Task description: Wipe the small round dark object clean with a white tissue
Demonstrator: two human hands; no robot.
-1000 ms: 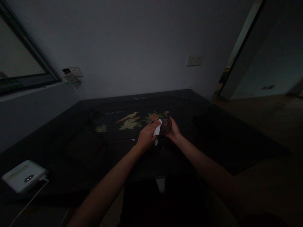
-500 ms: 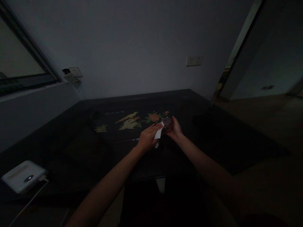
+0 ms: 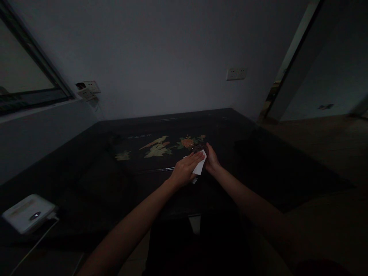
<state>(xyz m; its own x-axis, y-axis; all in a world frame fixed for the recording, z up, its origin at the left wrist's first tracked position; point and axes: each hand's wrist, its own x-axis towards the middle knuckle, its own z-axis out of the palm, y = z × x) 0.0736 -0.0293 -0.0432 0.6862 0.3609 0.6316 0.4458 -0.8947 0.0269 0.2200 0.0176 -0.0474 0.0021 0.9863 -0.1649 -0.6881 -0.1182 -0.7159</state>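
Note:
The room is dim. My left hand [image 3: 185,168] grips a white folded cloth or tissue [image 3: 199,167] and presses it against a small clear glass [image 3: 199,148]. My right hand [image 3: 211,159] is wrapped round that glass from the right side. Both hands meet just above a dark lacquered table [image 3: 143,180] with a bird-and-flower inlay [image 3: 161,147]. The glass is largely hidden behind the tissue and my fingers.
A white box-shaped device [image 3: 27,212] with a cable lies at the table's near left corner. Wall sockets [image 3: 87,90] sit at the back left, another socket plate [image 3: 236,73] at the back right. A doorway [image 3: 290,69] opens on the right.
The tissue in my left hand has shifted right and down across the glass, now covering more of it. My right hand stays on the glass.

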